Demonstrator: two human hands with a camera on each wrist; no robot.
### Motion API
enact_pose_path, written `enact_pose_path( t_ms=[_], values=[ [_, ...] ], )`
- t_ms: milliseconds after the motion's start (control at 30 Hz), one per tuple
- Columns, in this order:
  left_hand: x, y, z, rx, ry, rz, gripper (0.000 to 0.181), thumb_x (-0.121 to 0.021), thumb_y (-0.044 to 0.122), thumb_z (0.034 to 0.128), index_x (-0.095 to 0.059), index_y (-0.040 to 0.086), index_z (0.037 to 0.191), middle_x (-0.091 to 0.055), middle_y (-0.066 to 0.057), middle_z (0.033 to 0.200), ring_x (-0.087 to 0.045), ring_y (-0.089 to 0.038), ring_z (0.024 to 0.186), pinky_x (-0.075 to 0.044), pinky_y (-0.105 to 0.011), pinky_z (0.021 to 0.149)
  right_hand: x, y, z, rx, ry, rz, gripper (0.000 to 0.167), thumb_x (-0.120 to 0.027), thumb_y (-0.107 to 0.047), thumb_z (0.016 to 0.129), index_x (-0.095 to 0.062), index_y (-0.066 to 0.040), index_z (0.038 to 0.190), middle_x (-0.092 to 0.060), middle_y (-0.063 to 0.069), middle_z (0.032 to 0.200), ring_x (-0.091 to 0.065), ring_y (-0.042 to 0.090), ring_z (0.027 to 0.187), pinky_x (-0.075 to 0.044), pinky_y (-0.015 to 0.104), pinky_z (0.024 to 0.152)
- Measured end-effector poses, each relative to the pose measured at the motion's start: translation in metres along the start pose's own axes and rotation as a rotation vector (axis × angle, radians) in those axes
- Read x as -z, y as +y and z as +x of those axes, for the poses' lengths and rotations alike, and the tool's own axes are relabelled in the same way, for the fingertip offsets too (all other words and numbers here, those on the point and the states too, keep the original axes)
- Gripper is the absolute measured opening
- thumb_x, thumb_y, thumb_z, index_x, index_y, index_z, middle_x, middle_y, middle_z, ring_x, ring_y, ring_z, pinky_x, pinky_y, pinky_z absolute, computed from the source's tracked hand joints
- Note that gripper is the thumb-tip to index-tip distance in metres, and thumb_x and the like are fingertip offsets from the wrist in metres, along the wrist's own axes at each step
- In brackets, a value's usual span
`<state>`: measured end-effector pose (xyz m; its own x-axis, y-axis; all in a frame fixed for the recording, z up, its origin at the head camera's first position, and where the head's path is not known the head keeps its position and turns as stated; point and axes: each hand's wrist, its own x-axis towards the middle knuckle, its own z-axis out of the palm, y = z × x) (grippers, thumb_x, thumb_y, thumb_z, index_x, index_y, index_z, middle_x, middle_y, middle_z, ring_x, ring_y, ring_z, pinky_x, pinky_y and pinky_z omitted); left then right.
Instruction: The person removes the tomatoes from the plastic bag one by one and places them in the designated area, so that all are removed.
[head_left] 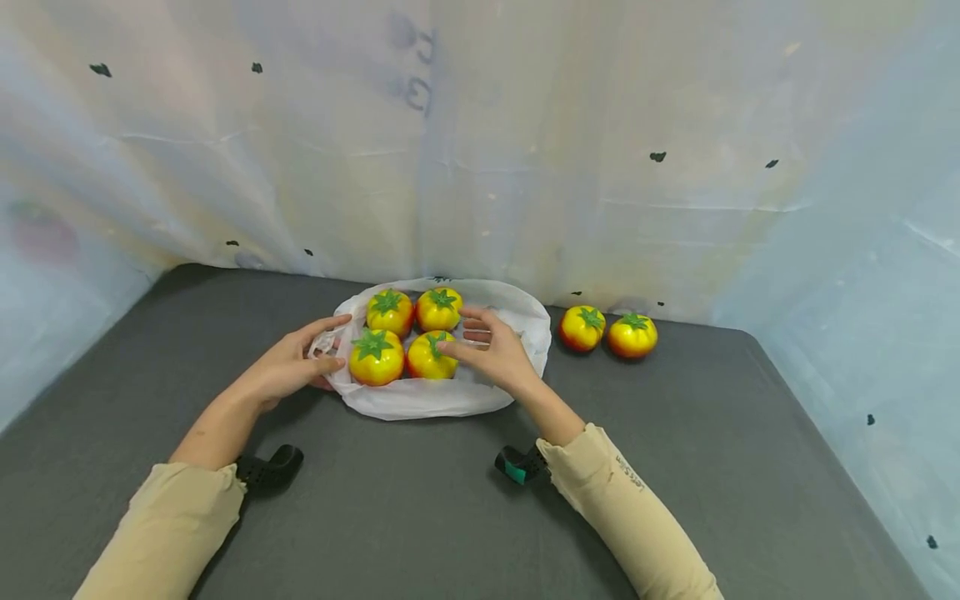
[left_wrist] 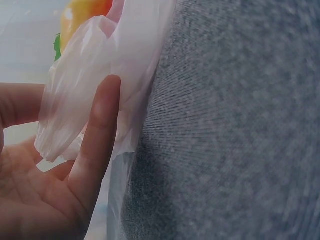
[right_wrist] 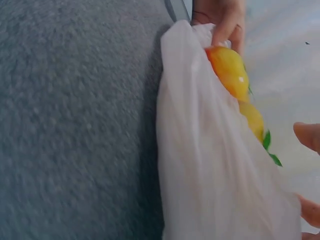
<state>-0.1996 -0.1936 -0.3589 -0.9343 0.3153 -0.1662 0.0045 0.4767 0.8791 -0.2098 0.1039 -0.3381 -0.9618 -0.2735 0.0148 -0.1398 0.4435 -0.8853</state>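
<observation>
A white plastic bag (head_left: 420, 402) lies with its mouth spread wide, holding several yellow-red tomatoes (head_left: 377, 358) with green leafy tops. At the bag's left end is my left hand (head_left: 288, 362), thumb and fingers spread about the crumpled plastic. Seen from the left wrist, a fairly straight finger (left_wrist: 102, 117) lies against the bag's outside (left_wrist: 135, 65). My right hand (head_left: 498, 354) reaches over the bag's right part, fingers apart, its thumb by the front right tomato (head_left: 424, 358). From the right wrist, the bag side (right_wrist: 210, 165) partly hides the tomatoes (right_wrist: 230, 70).
Two more tomatoes, one (head_left: 582, 328) beside the other (head_left: 632, 336), sit on the dark grey table (head_left: 420, 517) right of the bag. A pale plastic sheet (head_left: 525, 167) with black marks rises behind the table's far edge. Black straps (head_left: 270, 468) hang at both wrists.
</observation>
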Motion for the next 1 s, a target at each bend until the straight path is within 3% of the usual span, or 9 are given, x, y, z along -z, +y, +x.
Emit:
enact_pose_path(
  t_ms=[267,500,667,1000],
  values=[
    [0.000,0.002,0.002,0.016,0.004,0.012,0.071,-0.057,0.018,0.0950,-0.018,0.015,0.155,-0.010,-0.029,0.155,-0.050,-0.035,0.116,-0.054,-0.033,0.081,-0.009,0.001,0.002,0.006,-0.047,-0.054,0.064,-0.071,-0.030,0.086,-0.045,-0.010,0.141,-0.051,0.017,0.137,-0.052,0.031,0.124,-0.046,0.043,0.101],
    [-0.002,0.000,0.002,0.004,-0.011,-0.015,0.072,-0.057,0.016,0.0954,-0.016,0.013,0.155,-0.014,-0.032,0.153,-0.058,-0.030,0.103,-0.055,-0.034,0.079,-0.011,0.003,0.003,0.021,-0.063,-0.059,0.062,-0.072,-0.027,0.085,-0.048,-0.009,0.139,-0.053,0.014,0.136,-0.054,0.032,0.122,-0.047,0.043,0.099],
    [-0.002,0.001,0.002,0.016,-0.007,-0.013,0.071,-0.057,0.016,0.0954,-0.017,0.015,0.155,-0.011,-0.030,0.155,-0.056,-0.031,0.107,-0.055,-0.032,0.079,-0.012,0.005,0.002,0.015,-0.075,-0.061,0.060,-0.073,-0.028,0.084,-0.050,-0.010,0.136,-0.054,0.012,0.135,-0.055,0.032,0.120,-0.048,0.042,0.098],
    [-0.001,0.001,0.001,0.029,-0.001,-0.014,0.072,-0.057,0.015,0.0948,-0.017,0.015,0.155,-0.018,-0.030,0.151,-0.059,-0.025,0.099,-0.055,-0.031,0.078,-0.015,0.008,0.002,0.029,-0.097,-0.086,0.058,-0.074,-0.027,0.084,-0.053,-0.009,0.134,-0.055,0.008,0.135,-0.058,0.028,0.116,-0.048,0.038,0.098]
  ],
)
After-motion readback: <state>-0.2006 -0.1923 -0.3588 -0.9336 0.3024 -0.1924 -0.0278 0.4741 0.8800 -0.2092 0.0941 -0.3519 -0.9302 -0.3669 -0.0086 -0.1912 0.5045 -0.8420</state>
